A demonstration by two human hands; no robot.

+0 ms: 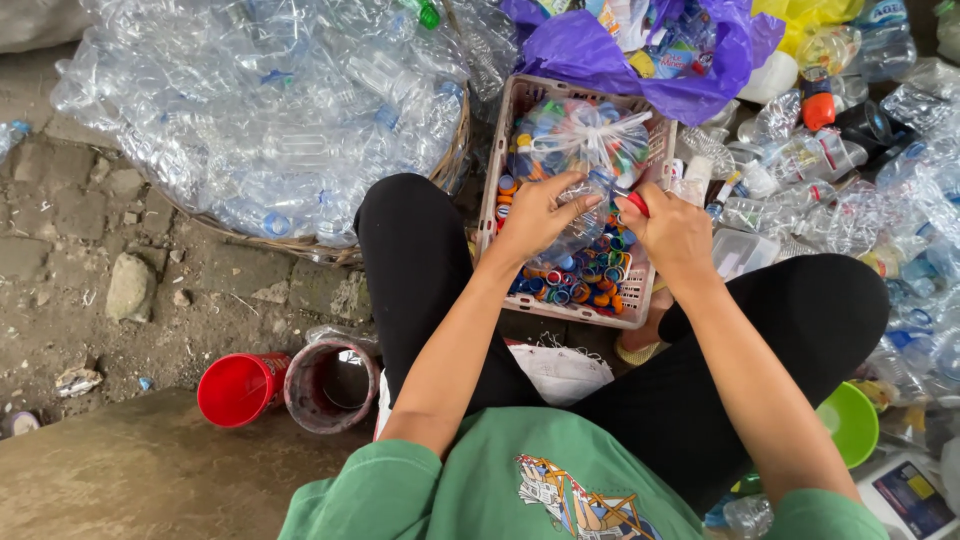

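Note:
My left hand [535,215] grips a crumpled clear plastic bottle [578,232] over a pink slotted crate [645,285]. My right hand [675,235] is closed around a red-handled tool [637,203] at the bottle's neck end. The crate holds several loose coloured bottle caps and rings [590,275] and a tied clear bag of caps [580,140]. The crate sits between my knees, which are in black trousers.
A big woven basket [455,150] heaped with clear bottles stands at the left. More bottles [830,190] lie at the right, with a purple bag [600,55] behind the crate. A red cup [240,388], a dirty pot [332,385] and a green bowl [850,422] are near me.

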